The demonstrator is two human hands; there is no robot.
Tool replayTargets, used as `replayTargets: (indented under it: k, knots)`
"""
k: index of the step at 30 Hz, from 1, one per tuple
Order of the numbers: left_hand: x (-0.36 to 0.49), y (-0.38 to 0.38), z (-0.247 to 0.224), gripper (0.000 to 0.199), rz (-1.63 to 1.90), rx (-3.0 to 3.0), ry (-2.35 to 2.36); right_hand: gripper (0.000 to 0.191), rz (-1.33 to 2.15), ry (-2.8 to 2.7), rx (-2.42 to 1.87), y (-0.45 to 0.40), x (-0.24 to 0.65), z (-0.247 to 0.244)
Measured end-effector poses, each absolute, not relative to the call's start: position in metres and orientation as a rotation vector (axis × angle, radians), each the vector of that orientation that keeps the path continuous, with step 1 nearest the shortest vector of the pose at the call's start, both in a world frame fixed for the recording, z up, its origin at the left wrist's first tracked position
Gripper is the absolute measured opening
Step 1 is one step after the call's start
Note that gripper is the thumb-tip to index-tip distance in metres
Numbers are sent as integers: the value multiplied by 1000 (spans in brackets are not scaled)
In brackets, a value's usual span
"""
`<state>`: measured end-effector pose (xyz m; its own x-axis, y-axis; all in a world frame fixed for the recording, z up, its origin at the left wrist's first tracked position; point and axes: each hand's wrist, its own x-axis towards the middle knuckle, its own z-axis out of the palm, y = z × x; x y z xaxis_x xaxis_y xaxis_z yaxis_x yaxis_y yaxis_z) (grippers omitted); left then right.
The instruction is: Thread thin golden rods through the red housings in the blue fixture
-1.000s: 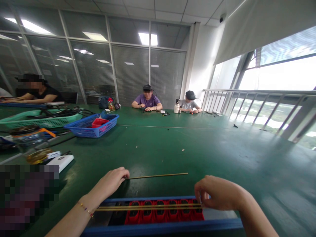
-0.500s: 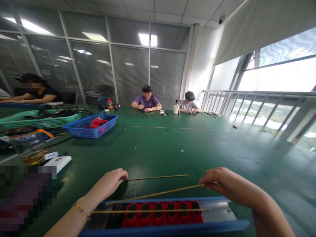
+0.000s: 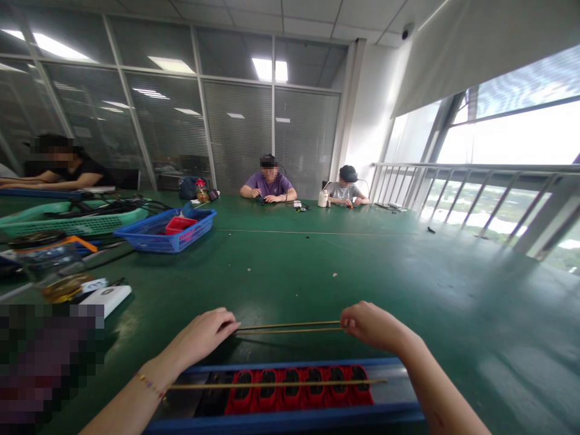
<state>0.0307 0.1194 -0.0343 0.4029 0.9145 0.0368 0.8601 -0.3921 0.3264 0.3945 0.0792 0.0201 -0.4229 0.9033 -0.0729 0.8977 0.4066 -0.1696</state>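
Two thin gold-coloured rods (image 3: 290, 328) stretch side by side above the green table, close together. Their left ends meet the fingers of my left hand (image 3: 212, 331), closed in a pinch. My right hand (image 3: 371, 325) is closed over their right ends, which its fingers hide. Nearer to me is a long metal channel with blue edges (image 3: 317, 362). Inside it sits a row of several red holders with black centres (image 3: 292, 393). A third gold-coloured rod (image 3: 276, 385) lies lengthwise across the row.
At the left are a blue basket (image 3: 156, 241) with a red box in it, a green basket (image 3: 81, 226) with dark cables, a jar (image 3: 43, 254) and a white device (image 3: 111, 297). Several people sit at the far side. A railing (image 3: 408, 181) runs along the right.
My right hand has moved left and away from the channel, bringing its rod next to the far rod. My left hand has barely shifted. The rod over the red holders stays in place.
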Motion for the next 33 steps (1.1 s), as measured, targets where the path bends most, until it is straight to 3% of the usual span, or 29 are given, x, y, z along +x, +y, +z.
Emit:
replayTargets:
  k: [9, 17, 23, 27, 33]
  knots:
    - [27, 122, -41, 18, 308, 2457, 1533, 18, 66, -2572, -1710, 99, 381, -14]
    - [28, 122, -39, 25, 295, 2446, 1535, 15, 104, -2532, -1732, 101, 384, -30]
    - [21, 109, 9, 27, 340, 2387, 1523, 16, 142, -2527, -1738, 104, 385, -32]
    - [17, 77, 47, 27, 103, 2350, 1362, 15, 160, -2547, -1725, 106, 386, -35]
    - [23, 41, 54, 11, -13, 2338, 1413, 15, 198, -2544, -1703, 105, 387, -34]
